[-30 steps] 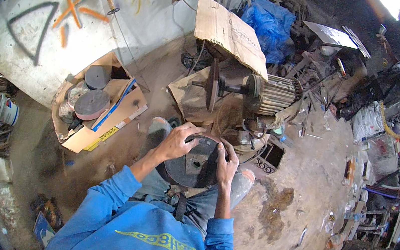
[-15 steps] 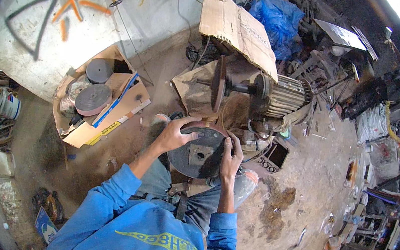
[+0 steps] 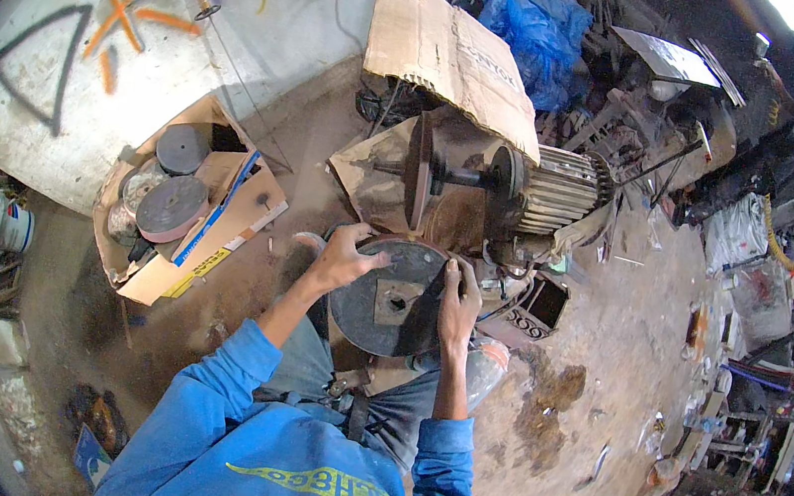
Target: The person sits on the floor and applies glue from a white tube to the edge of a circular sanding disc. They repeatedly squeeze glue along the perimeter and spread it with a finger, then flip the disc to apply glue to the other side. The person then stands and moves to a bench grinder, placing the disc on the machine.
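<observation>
In front of my lap I hold a dark grinding wheel [image 3: 366,294], flat face up, with a squarish plate and a hole at its centre. My left hand [image 3: 348,258] is closed on its upper left rim, thumb over the face. On the upper right edge, my right hand [image 3: 458,301] has its fingertips on the rim, its palm along the side. Just beyond stands an electric motor [image 3: 559,194] with a horizontal shaft, and a thin reddish-brown wheel [image 3: 418,173] is mounted upright on it. The held wheel's underside is hidden.
To the left, a cardboard box [image 3: 237,227] holds several round wheels. A cardboard sheet [image 3: 448,54] leans over the motor, beside a blue plastic bag [image 3: 537,36]. A small dark open box [image 3: 540,302] sits right of my knee. Cluttered shelves [image 3: 761,416] line the far right.
The left fingers have drawn back slightly to the left along the rim. Both hands keep hold of the wheel. The whole view has shifted a little, the surroundings moving left.
</observation>
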Motion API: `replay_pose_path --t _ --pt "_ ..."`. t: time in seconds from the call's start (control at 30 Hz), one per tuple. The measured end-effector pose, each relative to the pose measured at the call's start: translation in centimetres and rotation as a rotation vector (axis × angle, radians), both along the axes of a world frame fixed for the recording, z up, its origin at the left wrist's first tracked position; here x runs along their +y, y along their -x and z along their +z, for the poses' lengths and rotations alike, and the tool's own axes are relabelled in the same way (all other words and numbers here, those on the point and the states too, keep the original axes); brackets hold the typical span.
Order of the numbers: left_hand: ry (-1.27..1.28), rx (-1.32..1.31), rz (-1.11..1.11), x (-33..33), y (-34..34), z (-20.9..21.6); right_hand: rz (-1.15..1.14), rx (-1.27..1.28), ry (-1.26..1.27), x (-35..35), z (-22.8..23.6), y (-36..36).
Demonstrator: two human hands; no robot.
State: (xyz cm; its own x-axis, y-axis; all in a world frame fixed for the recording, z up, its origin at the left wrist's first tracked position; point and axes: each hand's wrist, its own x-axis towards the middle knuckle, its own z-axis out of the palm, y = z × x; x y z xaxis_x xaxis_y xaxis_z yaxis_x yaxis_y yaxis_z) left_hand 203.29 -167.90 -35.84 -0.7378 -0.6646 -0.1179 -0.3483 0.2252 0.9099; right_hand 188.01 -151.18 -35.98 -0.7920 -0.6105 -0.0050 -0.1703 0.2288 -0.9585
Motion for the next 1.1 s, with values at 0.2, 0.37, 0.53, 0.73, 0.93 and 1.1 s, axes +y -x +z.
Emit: replay_pose_path --t 0.2,0.37,0.53,0.73,0.93,1.1 --pt "0.034 0.068 0.059 -0.2 0.2 0.3 -0.005 0.018 -0.029 -0.3 0.3 0.3" --pt "0.067 0.116 0.099 -0.1 0.5 0.2 -0.006 0.006 -0.051 -0.7 0.1 0.6" --pt "-0.064 -0.014 0.072 -0.7 0.4 -0.3 -0.006 -0.001 -0.062 -0.9 0.1 1.0" --pt "-0.046 0.035 0.118 -0.5 0.6 -1.3 0.004 0.029 -0.116 -1.0 0.2 1.2" --pt "-0.113 -0.028 0.12 -0.7 0.6 -1.0 0.005 0.017 -0.111 -1.4 -0.2 1.3" --pt "-0.092 0.2 0.012 0.4 0.0 1.4 0.034 0.033 0.06 0.1 1.1 0.2"
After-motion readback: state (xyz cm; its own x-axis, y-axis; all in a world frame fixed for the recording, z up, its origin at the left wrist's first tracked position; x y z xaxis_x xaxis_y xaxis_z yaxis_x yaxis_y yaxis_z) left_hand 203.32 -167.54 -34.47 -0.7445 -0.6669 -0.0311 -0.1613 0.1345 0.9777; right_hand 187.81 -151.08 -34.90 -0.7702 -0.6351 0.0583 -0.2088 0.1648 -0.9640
